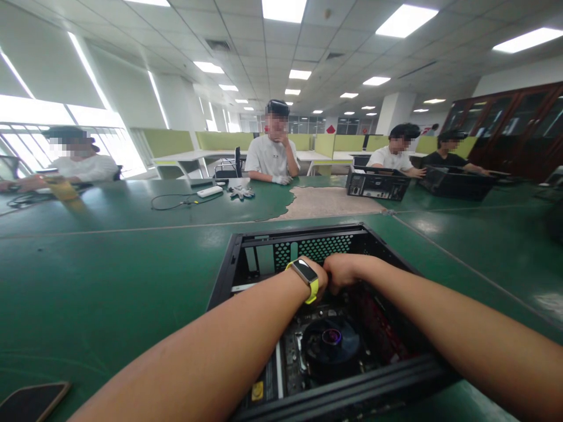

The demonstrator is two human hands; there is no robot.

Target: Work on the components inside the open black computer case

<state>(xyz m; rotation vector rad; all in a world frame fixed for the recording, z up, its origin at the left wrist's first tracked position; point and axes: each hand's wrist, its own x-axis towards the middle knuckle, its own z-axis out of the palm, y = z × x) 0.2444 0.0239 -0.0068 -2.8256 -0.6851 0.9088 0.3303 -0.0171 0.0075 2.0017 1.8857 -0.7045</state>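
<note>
An open black computer case [246,258] lies on the green table [109,281] in front of me, its motherboard and a round CPU cooler fan [331,346] visible inside. Both my forearms reach into it. My left hand [321,280], with a yellow-strapped watch [304,275] on the wrist, bends down into the case, and its fingers are hidden. My right hand [345,271] is curled closed right beside it, knuckles up, over the case's inner far part. What the fingers hold, if anything, is hidden.
A phone [30,401] lies at the near left. Across the table sit several people, two of them with other black computer cases [376,184]. A white device with a cable [210,191] and white gloves [241,191] lie farther off. A worn bare patch [325,202] marks the table surface.
</note>
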